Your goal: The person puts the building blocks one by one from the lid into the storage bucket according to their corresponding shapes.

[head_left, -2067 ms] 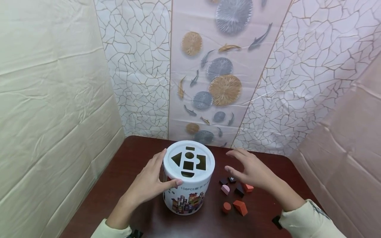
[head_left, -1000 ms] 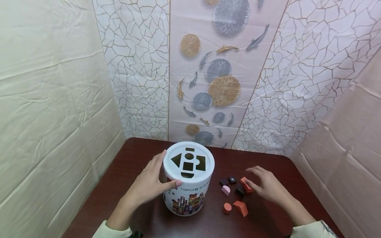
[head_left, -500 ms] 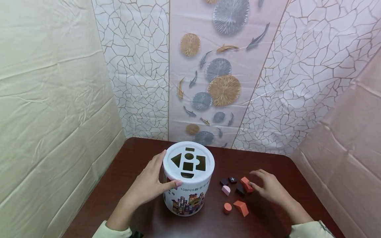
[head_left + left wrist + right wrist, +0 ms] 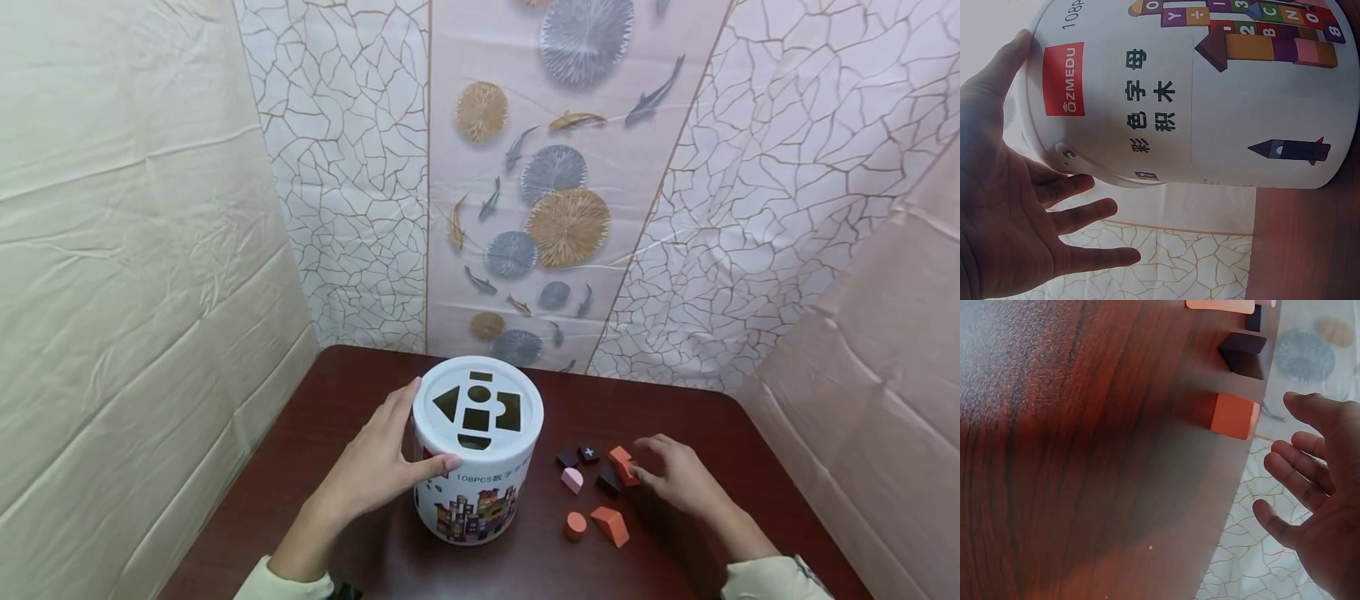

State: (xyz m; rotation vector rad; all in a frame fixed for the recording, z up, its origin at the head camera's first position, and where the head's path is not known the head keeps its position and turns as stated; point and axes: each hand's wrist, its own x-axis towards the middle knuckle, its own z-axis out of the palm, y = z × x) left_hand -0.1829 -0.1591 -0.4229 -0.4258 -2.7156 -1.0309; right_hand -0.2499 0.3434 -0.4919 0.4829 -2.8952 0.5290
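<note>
A white cylindrical block bucket [image 4: 472, 492] stands upright on the table, its lid [image 4: 427, 417] cut with several shaped holes. My left hand [image 4: 375, 458] rests against its left side, thumb on the front near the rim. In the left wrist view the other fingers are spread and fairly straight. My right hand [image 4: 678, 475] hovers at the right of the loose blocks, fingers loosely bent, holding nothing. Nearest to it is an orange block [image 4: 1234, 416], standing apart from the fingers in the right wrist view. Beside that lies a black block [image 4: 608, 481].
Closer to the front are an orange cylinder [image 4: 575, 526] and an orange wedge-like block [image 4: 611, 526]. A pink half-round block [image 4: 572, 479], a black block with a plus sign [image 4: 588, 454] and another dark block [image 4: 567, 459] lie between bucket and right hand. Fabric walls surround the dark red table [image 4: 360, 375].
My right hand has moved from above the blocks, down and to the right, and now hovers beside the orange block. The left hand and bucket have stayed in place.
</note>
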